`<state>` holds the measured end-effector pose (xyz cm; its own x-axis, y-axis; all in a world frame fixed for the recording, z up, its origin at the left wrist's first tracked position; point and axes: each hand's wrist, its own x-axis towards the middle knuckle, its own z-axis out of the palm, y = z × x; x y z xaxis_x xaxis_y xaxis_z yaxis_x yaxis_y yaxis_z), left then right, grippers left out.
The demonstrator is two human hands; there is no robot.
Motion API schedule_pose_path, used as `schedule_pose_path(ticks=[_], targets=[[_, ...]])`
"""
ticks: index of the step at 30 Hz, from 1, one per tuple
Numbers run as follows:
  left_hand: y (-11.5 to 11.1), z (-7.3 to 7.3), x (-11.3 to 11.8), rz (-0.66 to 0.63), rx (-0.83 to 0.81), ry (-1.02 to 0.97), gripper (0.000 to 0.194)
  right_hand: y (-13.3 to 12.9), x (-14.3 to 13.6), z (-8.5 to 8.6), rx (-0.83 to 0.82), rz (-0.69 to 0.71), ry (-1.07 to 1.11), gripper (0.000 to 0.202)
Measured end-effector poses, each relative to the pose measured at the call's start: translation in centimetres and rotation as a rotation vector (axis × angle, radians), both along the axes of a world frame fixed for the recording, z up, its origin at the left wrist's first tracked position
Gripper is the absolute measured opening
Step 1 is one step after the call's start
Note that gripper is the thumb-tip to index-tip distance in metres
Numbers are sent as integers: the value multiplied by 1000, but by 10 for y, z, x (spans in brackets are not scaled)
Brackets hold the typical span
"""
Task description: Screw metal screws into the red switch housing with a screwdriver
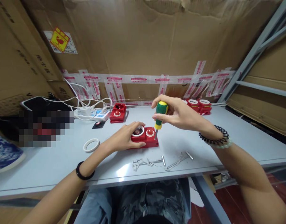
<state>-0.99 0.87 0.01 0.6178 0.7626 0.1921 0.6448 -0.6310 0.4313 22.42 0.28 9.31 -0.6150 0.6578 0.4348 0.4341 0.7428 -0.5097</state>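
Note:
A red box-shaped device (pixel 146 143) with a white ring (pixel 138 131) and a red dome lies on the table in front of me. My left hand (pixel 127 136) grips its left end, thumb along the near side and fingers over the far side. In my right hand (pixel 177 112) is a green and yellow screwdriver (pixel 161 111), held nearly upright. The screwdriver's tip meets the device's top near its right edge, beside the dome. Whether a screw sits under the tip is too small to tell.
Nearer the table edge lie metal T-handled tools (pixel 163 161) and small screws. A loose white ring (pixel 91 145) rests at left. Behind stand another red device (pixel 118 112), a power strip (pixel 99 115) with cables, and several red devices (pixel 204 107) at right. Cardboard (pixel 143 46) walls the back.

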Motion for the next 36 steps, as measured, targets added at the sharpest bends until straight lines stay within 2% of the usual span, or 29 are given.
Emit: schedule_pose_path(ticks=[4, 6, 13, 17, 20, 23, 26, 29, 33, 36], targets=[[0, 0, 0, 1, 0, -2, 59, -3, -15, -12, 120, -288, 76, 23], [0, 0, 0, 5, 3, -1, 59, -2, -19, -16, 159, -378, 93, 23], [-2, -1, -1, 87, -13, 18, 77, 2, -11, -15, 199, -308, 220, 17], [-1, 1, -8, 20, -60, 12, 88, -7, -4, -10, 283, -364, 366, 11], [1, 3, -14, -32, -62, 24, 82, -11, 2, -11, 330, -393, 383, 8], [2, 3, -15, 37, 8, 67, 70, -9, 10, -15, 287, -398, 271, 7], [4, -1, -11, 247, 132, 148, 67, -5, 18, -19, 208, -385, 56, 6], [6, -4, -9, 439, 195, 247, 68, -4, 29, -22, 43, -268, -228, 7], [5, 0, -10, 482, 133, 266, 65, -15, 45, -28, -248, -40, -586, 19], [4, 3, -9, 474, 58, 206, 61, -28, 53, -37, -382, -44, -759, 30]])
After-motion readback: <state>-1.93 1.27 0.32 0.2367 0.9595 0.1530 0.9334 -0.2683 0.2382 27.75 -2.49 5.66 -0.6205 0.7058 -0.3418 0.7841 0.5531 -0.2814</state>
